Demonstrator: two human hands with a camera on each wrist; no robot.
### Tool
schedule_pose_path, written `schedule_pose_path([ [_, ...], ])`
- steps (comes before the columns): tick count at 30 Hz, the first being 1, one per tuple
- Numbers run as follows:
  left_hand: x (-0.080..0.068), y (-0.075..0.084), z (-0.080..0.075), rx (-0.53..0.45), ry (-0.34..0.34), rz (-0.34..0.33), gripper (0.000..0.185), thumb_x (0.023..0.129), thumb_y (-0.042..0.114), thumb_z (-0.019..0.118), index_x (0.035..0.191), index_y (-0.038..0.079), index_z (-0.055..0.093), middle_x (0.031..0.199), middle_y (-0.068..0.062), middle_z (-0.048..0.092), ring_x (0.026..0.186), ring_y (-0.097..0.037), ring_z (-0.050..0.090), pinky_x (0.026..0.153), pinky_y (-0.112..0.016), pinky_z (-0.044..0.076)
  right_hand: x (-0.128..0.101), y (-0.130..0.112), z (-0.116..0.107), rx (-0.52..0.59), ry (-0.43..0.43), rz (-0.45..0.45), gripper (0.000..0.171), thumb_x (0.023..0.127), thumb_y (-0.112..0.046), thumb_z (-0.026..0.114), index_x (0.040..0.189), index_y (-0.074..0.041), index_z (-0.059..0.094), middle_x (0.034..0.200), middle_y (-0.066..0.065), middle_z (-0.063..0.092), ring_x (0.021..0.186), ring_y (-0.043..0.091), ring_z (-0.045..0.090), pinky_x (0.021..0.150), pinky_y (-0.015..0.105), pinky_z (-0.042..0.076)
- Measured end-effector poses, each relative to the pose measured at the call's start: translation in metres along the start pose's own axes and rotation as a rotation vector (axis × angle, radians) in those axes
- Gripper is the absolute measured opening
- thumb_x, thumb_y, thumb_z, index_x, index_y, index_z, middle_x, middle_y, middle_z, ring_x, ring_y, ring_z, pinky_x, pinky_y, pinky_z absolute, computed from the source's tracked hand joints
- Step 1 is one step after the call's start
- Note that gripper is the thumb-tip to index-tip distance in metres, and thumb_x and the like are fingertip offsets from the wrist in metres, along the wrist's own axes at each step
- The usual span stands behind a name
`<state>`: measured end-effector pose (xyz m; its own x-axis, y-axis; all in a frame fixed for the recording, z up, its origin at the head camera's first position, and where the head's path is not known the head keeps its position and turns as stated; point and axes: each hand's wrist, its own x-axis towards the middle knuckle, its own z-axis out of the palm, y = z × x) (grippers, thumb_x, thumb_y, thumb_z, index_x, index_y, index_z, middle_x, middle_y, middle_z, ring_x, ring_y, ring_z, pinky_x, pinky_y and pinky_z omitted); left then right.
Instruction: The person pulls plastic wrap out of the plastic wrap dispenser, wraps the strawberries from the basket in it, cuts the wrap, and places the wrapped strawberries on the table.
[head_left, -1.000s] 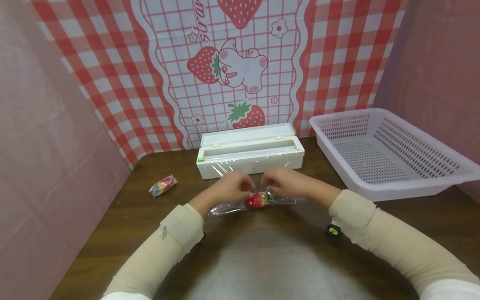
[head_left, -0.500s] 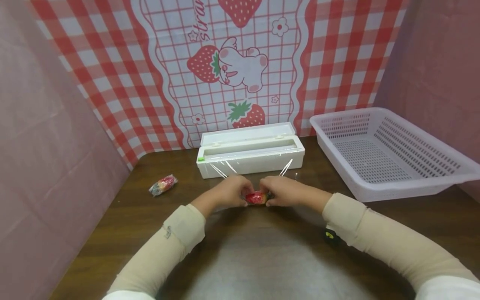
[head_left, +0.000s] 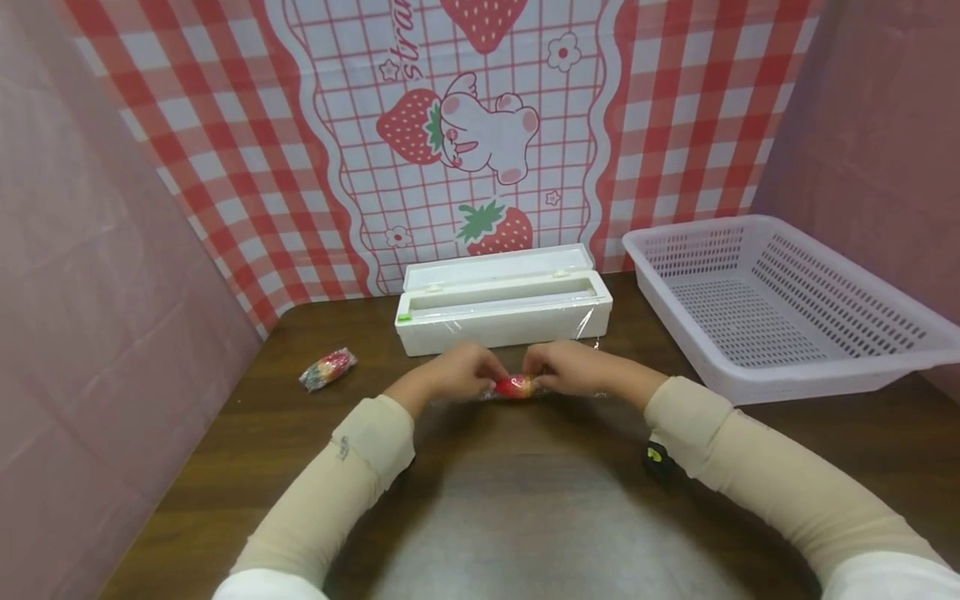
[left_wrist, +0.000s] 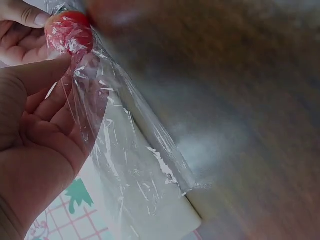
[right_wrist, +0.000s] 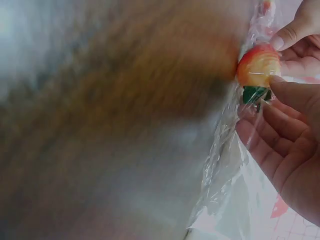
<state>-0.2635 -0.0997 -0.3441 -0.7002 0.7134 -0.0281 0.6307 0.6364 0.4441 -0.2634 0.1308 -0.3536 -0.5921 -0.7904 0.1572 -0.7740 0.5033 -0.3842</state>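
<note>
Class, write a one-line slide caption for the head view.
Both hands, left hand and right hand, pinch a strawberry in cling film.

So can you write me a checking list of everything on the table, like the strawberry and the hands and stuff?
Surface: brown wooden table, bare wood in front of the arms.
Job's things: red strawberry lying in clear cling film; white film box behind it, lid open, film hanging over its front.
Clutter: another wrapped strawberry at the left; white basket at the right, nothing seen inside.
Hands: left hand and right hand pinch the film at either end of the strawberry.
Cables: nothing seen.
Surroundings: red checked strawberry cloth behind, pink walls at the sides.
</note>
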Motion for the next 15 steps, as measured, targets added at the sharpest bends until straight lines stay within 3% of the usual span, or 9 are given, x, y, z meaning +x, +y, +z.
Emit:
schedule_pose_path([
  [8, 0.011, -0.007, 0.001, -0.044, 0.073, -0.050, 0.012, 0.088, -0.004, 0.061, 0.097, 0.003, 0.064, 0.090, -0.006, 0.067, 0.083, -0.017, 0.063, 0.075, -0.027, 0.052, 0.009, 0.011, -0.002, 0.015, 0.045, -0.006, 0.003, 0.090, -0.003, 0.064, 0.089, -0.005, 0.066, 0.082, -0.002, 0.064, 0.077, 0.013, 0.058, 0.073, 0.036, 0.051],
  [12, 0.013, -0.003, 0.004, 0.062, 0.148, -0.066, 0.014, 0.083, -0.003, 0.063, 0.094, 0.004, 0.066, 0.087, -0.005, 0.067, 0.081, -0.018, 0.062, 0.074, -0.030, 0.052, 0.015, 0.015, -0.003, 0.009, 0.048, 0.005, 0.005, 0.090, -0.003, 0.064, 0.086, -0.004, 0.067, 0.080, -0.001, 0.065, 0.075, 0.013, 0.059, 0.072, 0.036, 0.051],
  [15, 0.015, 0.001, 0.005, 0.188, 0.242, -0.021, 0.014, 0.080, -0.001, 0.066, 0.093, 0.004, 0.068, 0.089, -0.006, 0.067, 0.085, -0.021, 0.062, 0.079, -0.033, 0.052, 0.018, 0.017, -0.003, -0.015, 0.056, 0.019, 0.007, 0.089, -0.003, 0.065, 0.084, -0.005, 0.067, 0.077, 0.000, 0.065, 0.073, 0.014, 0.059, 0.071, 0.036, 0.052],
])
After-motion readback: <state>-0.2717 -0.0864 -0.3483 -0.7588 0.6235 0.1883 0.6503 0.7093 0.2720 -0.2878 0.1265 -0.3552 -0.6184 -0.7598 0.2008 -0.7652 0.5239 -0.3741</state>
